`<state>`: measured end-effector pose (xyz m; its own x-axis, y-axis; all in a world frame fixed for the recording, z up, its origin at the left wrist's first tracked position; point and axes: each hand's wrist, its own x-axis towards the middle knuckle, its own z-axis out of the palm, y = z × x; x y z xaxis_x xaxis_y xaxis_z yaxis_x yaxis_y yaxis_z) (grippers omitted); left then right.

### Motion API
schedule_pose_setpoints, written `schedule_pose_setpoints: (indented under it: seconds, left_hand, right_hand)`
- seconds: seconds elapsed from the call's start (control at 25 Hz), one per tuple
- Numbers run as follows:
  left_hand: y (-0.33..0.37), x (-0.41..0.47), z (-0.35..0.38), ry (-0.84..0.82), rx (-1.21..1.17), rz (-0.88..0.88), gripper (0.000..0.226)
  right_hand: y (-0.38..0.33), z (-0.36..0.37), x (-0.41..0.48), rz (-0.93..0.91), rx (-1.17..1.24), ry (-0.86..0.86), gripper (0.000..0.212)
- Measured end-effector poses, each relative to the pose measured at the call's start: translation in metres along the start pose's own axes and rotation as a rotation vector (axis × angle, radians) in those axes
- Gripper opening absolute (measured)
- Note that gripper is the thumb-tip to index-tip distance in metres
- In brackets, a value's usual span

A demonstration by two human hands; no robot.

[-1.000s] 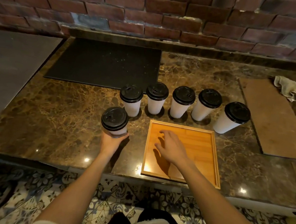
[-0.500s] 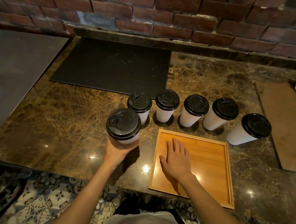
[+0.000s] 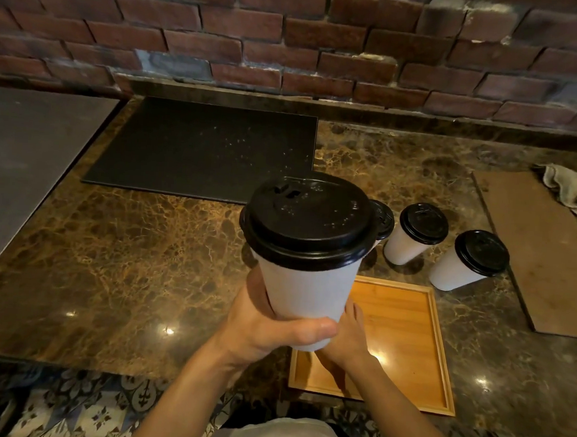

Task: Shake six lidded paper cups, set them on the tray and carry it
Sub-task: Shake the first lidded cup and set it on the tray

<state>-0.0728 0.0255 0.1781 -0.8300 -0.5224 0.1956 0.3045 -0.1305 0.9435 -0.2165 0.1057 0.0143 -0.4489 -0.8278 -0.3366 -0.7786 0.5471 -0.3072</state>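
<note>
The person's left hand [image 3: 266, 332] is gripping a white paper cup with a black plastic lid [image 3: 306, 293], thumb curled across its base and fingers wrapping the far side. It is holding the cup upright and raised off the brown marble counter [image 3: 126, 259], close to the camera. The right hand [image 3: 347, 340] is lying at the cup's 5 o'clock over the square light-wood tray [image 3: 439, 356]. Its visible fingers are looking straight and holding nothing, though the cup is hiding part of it.

At the held cup's 2 to 3 o'clock, two matching lidded cups [image 3: 414, 239] [image 3: 468, 263] are standing on the counter, and the lid of a third [image 3: 383, 220] is peeking out just beside it. Any others are hidden behind it.

This is looking like the shake of the first cup, since no cup is showing on the visible part of the tray. The next move is probably calling for a short, firm shake with the lid kept level. After that the cup needs setting toward the tray's 11 o'clock corner, leaving room for five more.
</note>
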Motion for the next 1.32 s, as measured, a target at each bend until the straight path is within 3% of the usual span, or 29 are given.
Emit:
schedule_pose_setpoints:
  seconds: [0.12, 0.24, 0.4, 0.52, 0.68, 0.84, 0.96, 1.12, 1.24, 1.32]
  left_hand:
    - [0.005, 0.001, 0.002, -0.077, -0.059, -0.067, 0.060]
    - [0.006, 0.004, -0.001, -0.100, -0.062, -0.093, 0.061]
    - [0.009, 0.006, -0.005, -0.087, -0.059, -0.095, 0.064]
    - [0.010, 0.009, -0.005, -0.074, -0.015, -0.077, 0.062]
    - [0.006, 0.011, -0.001, 0.036, 0.074, -0.083, 0.063]
    - [-0.001, 0.014, 0.008, 0.197, 0.123, -0.062, 0.071]
    - [-0.004, 0.019, 0.012, 0.238, 0.151, -0.076, 0.073]
    - [0.002, 0.020, 0.009, 0.116, 0.145, -0.028, 0.077]
    - [0.014, 0.022, -0.002, -0.116, 0.125, -0.078, 0.079]
    - [0.018, 0.024, -0.005, -0.256, 0.144, -0.109, 0.079]
  right_hand:
    - [-0.005, -0.021, -0.011, 0.099, 0.335, -0.053, 0.065]
    - [-0.011, -0.061, -0.007, -0.041, 0.398, -0.118, 0.053]
    - [-0.036, -0.161, -0.018, -0.254, 0.618, 0.177, 0.032]
    - [-0.060, -0.234, -0.055, -0.455, 0.788, 0.333, 0.040]
    - [-0.093, -0.271, -0.089, -0.575, 0.573, 0.283, 0.046]
    - [-0.113, -0.265, -0.090, -0.429, 0.095, 0.284, 0.071]
    - [-0.116, -0.256, -0.078, -0.377, 0.023, 0.383, 0.057]
    - [-0.107, -0.257, -0.072, -0.601, 0.214, 0.460, 0.039]
    - [-0.097, -0.269, -0.071, -0.899, 0.382, 0.199, 0.033]
    - [-0.093, -0.278, -0.074, -0.994, 0.436, 0.064, 0.032]
